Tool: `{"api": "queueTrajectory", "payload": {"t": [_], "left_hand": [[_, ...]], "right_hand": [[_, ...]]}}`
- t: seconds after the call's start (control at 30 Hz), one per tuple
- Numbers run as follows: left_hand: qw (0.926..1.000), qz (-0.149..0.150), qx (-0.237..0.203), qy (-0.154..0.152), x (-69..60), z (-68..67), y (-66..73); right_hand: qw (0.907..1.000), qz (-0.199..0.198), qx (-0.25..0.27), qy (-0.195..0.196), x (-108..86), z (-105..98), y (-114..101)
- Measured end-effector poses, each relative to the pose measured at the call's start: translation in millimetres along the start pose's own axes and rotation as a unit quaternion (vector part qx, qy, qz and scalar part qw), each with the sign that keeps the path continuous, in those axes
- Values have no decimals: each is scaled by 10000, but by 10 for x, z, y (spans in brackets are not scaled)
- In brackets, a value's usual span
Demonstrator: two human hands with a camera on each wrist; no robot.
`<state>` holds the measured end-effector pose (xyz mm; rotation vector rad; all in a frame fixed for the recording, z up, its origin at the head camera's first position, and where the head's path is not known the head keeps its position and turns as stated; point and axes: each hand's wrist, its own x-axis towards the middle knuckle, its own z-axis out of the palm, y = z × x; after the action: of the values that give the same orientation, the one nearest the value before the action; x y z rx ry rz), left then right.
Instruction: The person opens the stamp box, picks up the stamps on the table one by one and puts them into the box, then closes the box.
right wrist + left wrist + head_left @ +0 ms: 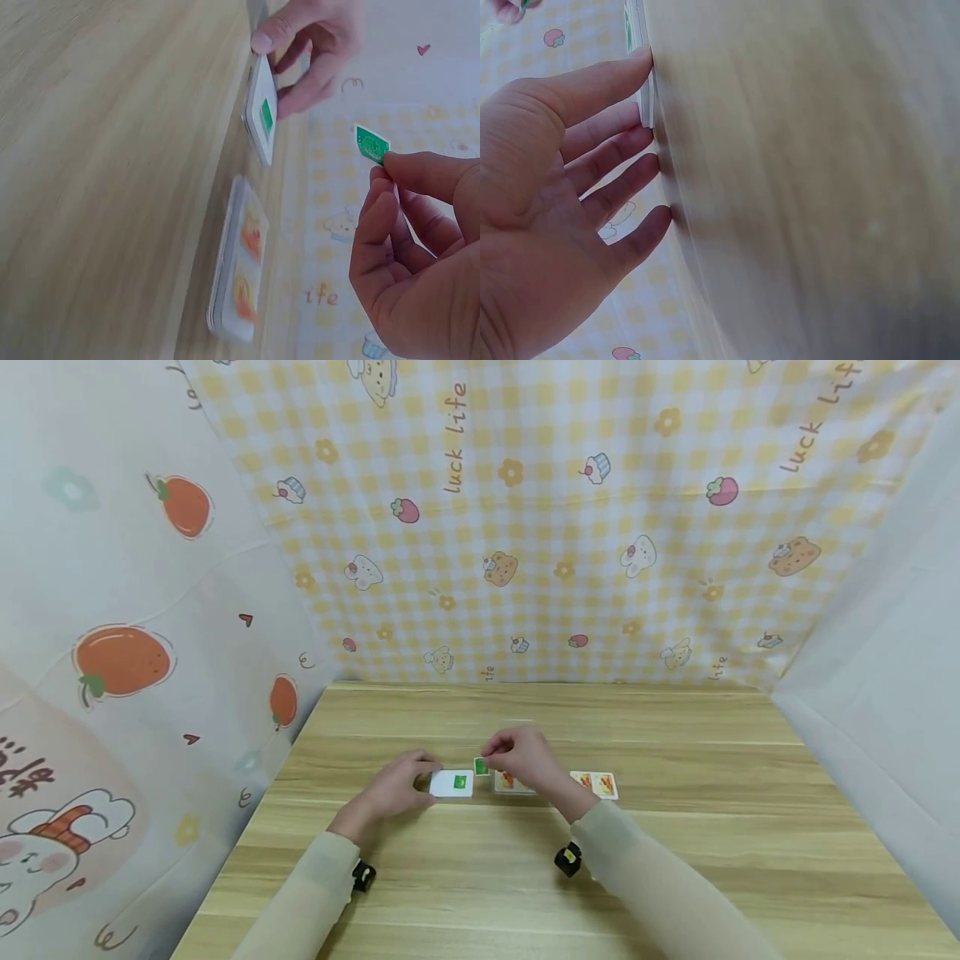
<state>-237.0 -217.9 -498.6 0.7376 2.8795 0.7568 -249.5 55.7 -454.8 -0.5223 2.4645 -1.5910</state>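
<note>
Near the middle of the table lies a white card (442, 784), seemingly a small stack, with a green square (460, 782) on its face. My left hand (397, 785) grips its left end, thumb on the near edge and fingers on the far one. Between thumb and fingertips my right hand (427, 240) pinches a small green square card (370, 145) with a pale border, held up off the table. Below that hand sits a card with orange pictures (251, 247), partly covered by the hand in the head view.
Another card with orange pictures (604, 786) lies to the right, partly hidden by the right wrist. Black wrist cameras (568, 858) sit at both wrists. The wooden table (480, 893) meets a checked cloth (555, 568) at its back and pale cloths at the sides.
</note>
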Motion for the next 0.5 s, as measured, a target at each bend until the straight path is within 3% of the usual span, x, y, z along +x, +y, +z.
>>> {"api": "queueTrajectory", "payload": {"t": [0.5], "left_hand": [[9999,47,-125,-28,30,7,-22]], "right_hand": [[9989,40,-432,202,249,471,27]]}}
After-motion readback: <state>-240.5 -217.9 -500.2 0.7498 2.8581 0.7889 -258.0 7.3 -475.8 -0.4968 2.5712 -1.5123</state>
